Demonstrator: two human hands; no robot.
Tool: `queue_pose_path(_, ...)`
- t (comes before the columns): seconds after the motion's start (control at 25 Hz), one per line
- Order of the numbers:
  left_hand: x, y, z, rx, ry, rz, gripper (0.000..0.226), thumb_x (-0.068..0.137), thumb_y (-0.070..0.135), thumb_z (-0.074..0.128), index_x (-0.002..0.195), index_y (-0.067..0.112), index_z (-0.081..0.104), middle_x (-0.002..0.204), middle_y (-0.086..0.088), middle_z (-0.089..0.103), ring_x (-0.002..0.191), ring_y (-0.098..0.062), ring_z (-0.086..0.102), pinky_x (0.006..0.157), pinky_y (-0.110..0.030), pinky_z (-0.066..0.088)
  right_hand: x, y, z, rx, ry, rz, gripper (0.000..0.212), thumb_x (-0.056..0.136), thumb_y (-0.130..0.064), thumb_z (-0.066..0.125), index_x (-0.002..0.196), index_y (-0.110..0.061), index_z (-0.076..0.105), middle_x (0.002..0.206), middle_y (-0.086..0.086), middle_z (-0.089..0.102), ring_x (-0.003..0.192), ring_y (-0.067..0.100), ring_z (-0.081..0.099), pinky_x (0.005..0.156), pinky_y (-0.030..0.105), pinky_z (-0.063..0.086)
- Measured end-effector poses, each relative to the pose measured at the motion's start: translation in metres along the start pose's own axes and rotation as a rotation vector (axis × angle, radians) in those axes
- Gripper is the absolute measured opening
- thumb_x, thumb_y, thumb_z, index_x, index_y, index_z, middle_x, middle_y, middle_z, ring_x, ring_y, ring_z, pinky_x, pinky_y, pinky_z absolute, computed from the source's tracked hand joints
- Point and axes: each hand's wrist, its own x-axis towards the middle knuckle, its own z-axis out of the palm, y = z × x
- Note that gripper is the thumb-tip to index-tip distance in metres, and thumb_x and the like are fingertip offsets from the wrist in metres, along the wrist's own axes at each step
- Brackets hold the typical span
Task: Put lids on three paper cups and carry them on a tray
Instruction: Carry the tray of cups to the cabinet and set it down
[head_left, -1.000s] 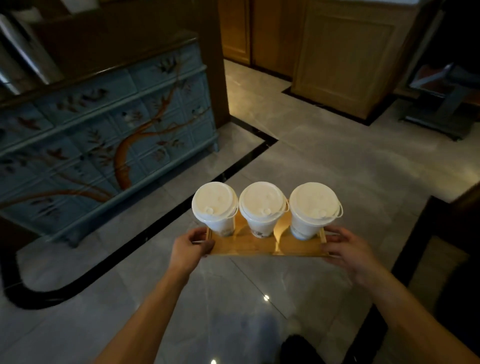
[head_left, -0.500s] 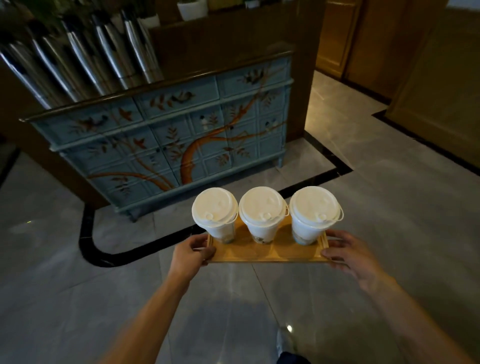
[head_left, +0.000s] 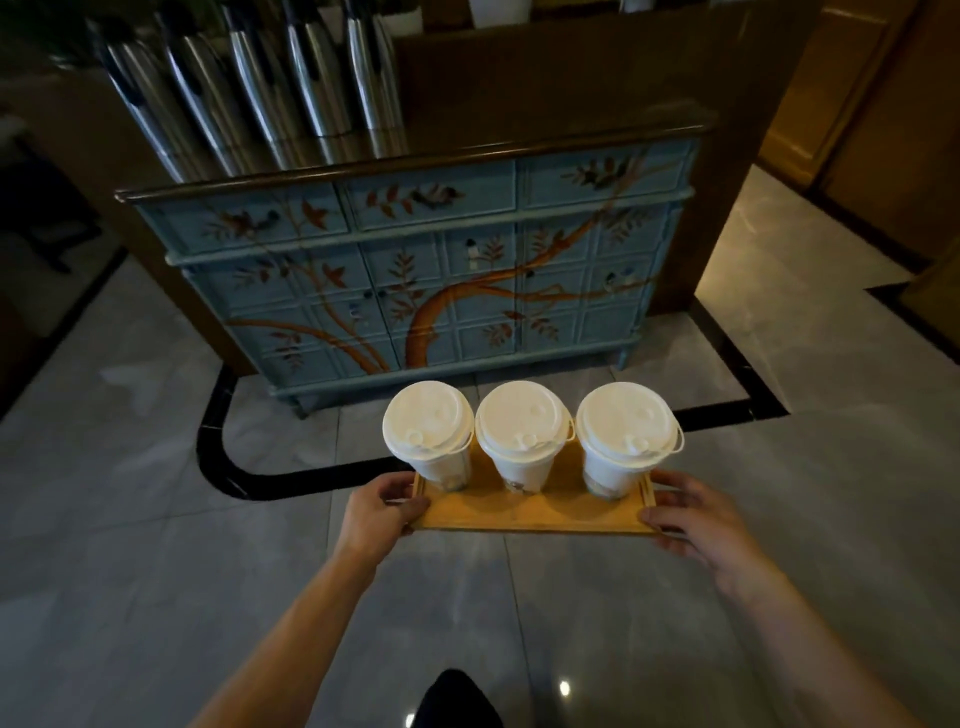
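Swinging round since a second ago, the person now has the blue painted cabinet with the orange tree branch (head_left: 431, 275) square across the middle of the frame, steel flasks (head_left: 291, 83) upper left. Left hand (head_left: 376, 512) and right hand (head_left: 698, 519) each grip an end of the flat wooden tray (head_left: 530, 512), held over grey floor, lower centre. Three white paper cups with white plastic lids (head_left: 521, 434) stand in a row on it. Lidding looks done, so this is the carry; next bit needs keeping it level. Can't read any writing on them.
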Motion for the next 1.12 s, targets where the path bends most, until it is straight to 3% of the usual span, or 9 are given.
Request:
queue_pose_path(0.36,0.124,0.038,-0.007,-0.033,0.013,-0.016,0.028,0.085,0.005,0.074,0.108,0.019,0.067,0.095,-0.003,0.068,0.085,-0.020,0.068,0.064,-0.026,0.057,0.111,-0.063,0.047,-0.023,0.017,-0.004,0.043,0.075,0.011,0.072,0.099,-0.024,0.065,0.086,0.006,0.070,0.078,0.023,0.068,0.064,0.035,0.054)
queue_pose_path(0.6,0.229,0.085,-0.034,-0.020,-0.009,-0.002,0.029,0.084,0.008,0.074,0.103,0.028,0.065,0.093,0.006,0.069,0.083,-0.010,0.067,0.055,-0.014,0.050,0.196,-0.123,0.098,-0.020,0.043,-0.019,0.042,0.074,0.010,0.073,0.099,-0.023,0.066,0.082,0.003,0.070,0.079,0.022,0.068,0.063,0.034,0.055)
queue_pose_path(0.72,0.278,0.110,-0.046,-0.018,-0.008,0.031,0.028,0.083,0.006,0.075,0.098,0.028,0.067,0.087,0.005,0.071,0.077,-0.011,0.068,0.057,-0.018,0.053,0.236,-0.157,0.121,-0.015,0.028,-0.042,0.043,0.074,0.010,0.073,0.100,-0.023,0.068,0.082,0.005,0.068,0.077,0.022,0.067,0.054,0.030,0.056)
queue_pose_path(0.88,0.334,0.144,-0.054,-0.033,0.006,0.062,0.025,0.083,0.006,0.075,0.102,0.021,0.068,0.086,0.002,0.070,0.076,-0.016,0.067,0.062,-0.028,0.057,0.285,-0.201,0.140,-0.015,0.016,-0.066,0.043,0.074,0.011,0.072,0.097,-0.024,0.069,0.083,0.005,0.068,0.081,0.023,0.068,0.065,0.035,0.060)
queue_pose_path(1.12,0.404,0.192,-0.052,-0.062,0.049,0.110,0.027,0.083,0.003,0.074,0.104,0.019,0.068,0.083,0.006,0.071,0.067,-0.006,0.067,0.055,-0.019,0.056,0.348,-0.264,0.156,-0.003,0.005,-0.130,0.039,0.075,0.010,0.071,0.091,-0.026,0.070,0.076,-0.001,0.070,0.073,0.017,0.067,0.052,0.025,0.057)
